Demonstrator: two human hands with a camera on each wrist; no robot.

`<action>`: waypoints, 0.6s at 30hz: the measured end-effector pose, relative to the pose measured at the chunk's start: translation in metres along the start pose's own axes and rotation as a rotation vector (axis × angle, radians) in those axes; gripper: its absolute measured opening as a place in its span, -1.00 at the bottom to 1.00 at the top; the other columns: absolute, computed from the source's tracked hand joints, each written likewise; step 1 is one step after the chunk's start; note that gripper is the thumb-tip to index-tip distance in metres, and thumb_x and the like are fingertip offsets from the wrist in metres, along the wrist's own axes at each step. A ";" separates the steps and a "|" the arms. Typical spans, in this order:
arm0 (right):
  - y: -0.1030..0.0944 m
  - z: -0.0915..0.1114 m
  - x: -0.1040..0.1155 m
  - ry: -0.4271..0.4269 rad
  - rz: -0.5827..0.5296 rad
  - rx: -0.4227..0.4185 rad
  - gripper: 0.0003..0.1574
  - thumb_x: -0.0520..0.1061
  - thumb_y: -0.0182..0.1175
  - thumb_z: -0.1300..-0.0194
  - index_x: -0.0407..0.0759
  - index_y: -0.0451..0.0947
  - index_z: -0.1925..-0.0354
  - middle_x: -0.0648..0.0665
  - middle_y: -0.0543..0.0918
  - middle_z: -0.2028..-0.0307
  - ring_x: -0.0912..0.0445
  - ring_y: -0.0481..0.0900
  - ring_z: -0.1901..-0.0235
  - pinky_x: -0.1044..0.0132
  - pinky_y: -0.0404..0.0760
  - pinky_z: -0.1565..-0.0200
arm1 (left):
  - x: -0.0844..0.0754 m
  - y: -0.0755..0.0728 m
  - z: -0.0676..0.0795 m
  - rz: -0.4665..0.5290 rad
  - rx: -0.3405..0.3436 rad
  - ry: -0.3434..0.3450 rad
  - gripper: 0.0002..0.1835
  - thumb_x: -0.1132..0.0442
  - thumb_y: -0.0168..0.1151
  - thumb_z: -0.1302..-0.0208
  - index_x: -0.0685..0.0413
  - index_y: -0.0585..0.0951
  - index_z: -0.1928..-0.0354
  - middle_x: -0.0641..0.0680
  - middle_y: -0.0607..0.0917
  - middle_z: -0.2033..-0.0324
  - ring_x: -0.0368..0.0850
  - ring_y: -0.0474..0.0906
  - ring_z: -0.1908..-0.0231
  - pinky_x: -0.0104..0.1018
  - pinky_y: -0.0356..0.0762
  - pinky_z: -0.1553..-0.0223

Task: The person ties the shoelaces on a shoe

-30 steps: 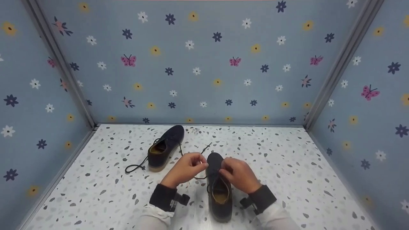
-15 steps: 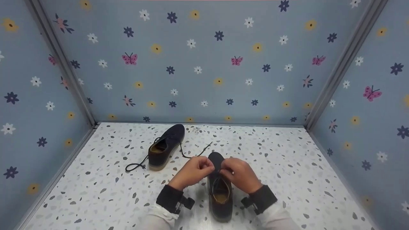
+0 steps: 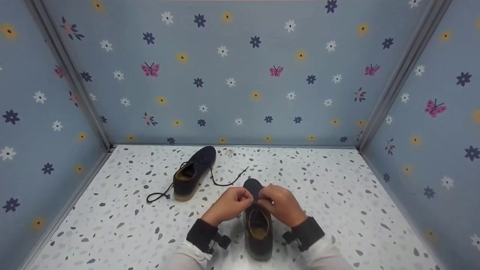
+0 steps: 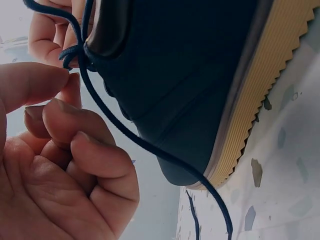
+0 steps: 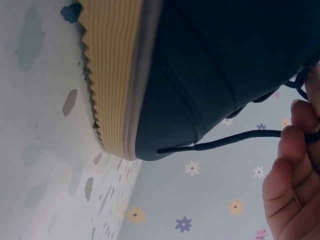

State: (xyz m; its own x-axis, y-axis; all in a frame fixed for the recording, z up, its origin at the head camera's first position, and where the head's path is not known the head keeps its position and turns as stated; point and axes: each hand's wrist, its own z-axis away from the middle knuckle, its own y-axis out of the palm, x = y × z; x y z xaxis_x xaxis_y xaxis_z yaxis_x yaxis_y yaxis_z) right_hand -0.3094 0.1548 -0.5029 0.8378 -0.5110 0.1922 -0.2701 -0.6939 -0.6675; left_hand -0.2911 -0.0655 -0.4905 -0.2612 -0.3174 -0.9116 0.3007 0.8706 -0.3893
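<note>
A dark lace-up shoe [image 3: 260,245] with a ridged pale sole stands on the floor, toe pointing away from me. Over its laced front my two hands meet. The left hand [image 3: 230,202] pinches a small loop of the dark shoelace [image 4: 150,145] between thumb and forefinger, close to the throat of the shoe; its other fingers are curled. From there a lace end hangs down past the shoe's side. My right hand [image 3: 282,204] holds lace in its curled fingers, and a free end [image 5: 235,139] sticks out towards the toe. The head view hides the knot behind the fingers.
A second dark shoe [image 3: 185,189] stands further back on the left, its laces loose on both sides. The speckled white floor [image 3: 322,195] ends at blue flowered panels [image 3: 240,75] at the back and both sides.
My left hand has moved right and slightly nearer to me, closing up to the right hand over the laces. The right hand and both shoes have stayed nearly in place.
</note>
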 end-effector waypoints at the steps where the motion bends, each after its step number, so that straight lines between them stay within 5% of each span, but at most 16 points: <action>1: 0.000 0.000 0.000 -0.005 0.003 -0.002 -0.75 -0.17 0.55 -0.09 -0.02 0.62 0.36 0.05 0.70 0.43 0.22 0.62 0.41 0.41 0.61 0.30 | 0.000 0.000 0.000 0.009 0.007 -0.005 -0.84 0.22 0.28 -0.39 0.19 0.70 0.27 -0.15 0.54 0.59 -0.33 0.39 0.63 -0.45 0.38 0.55; 12: 0.000 0.001 -0.002 -0.034 0.013 -0.016 -0.72 -0.17 0.57 -0.06 -0.03 0.60 0.36 0.06 0.67 0.46 0.23 0.58 0.44 0.43 0.57 0.32 | -0.004 0.000 0.002 0.067 0.060 -0.030 -0.82 0.19 0.23 -0.45 0.16 0.68 0.21 -0.14 0.55 0.59 -0.33 0.37 0.69 -0.44 0.39 0.60; 18: 0.000 0.000 -0.001 -0.034 0.008 -0.017 -0.72 -0.16 0.56 -0.05 -0.02 0.61 0.36 0.06 0.68 0.46 0.23 0.58 0.45 0.43 0.58 0.33 | -0.005 0.002 0.002 0.010 0.035 -0.009 -0.84 0.22 0.27 -0.38 0.20 0.67 0.28 -0.14 0.53 0.57 -0.31 0.40 0.59 -0.46 0.36 0.51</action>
State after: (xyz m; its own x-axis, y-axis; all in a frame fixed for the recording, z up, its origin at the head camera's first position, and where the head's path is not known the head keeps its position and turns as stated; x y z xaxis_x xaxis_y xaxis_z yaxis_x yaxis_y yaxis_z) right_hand -0.3099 0.1550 -0.5029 0.8512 -0.4992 0.1618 -0.2848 -0.6984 -0.6566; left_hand -0.2874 -0.0629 -0.4873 -0.2496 -0.3123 -0.9166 0.3352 0.8602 -0.3843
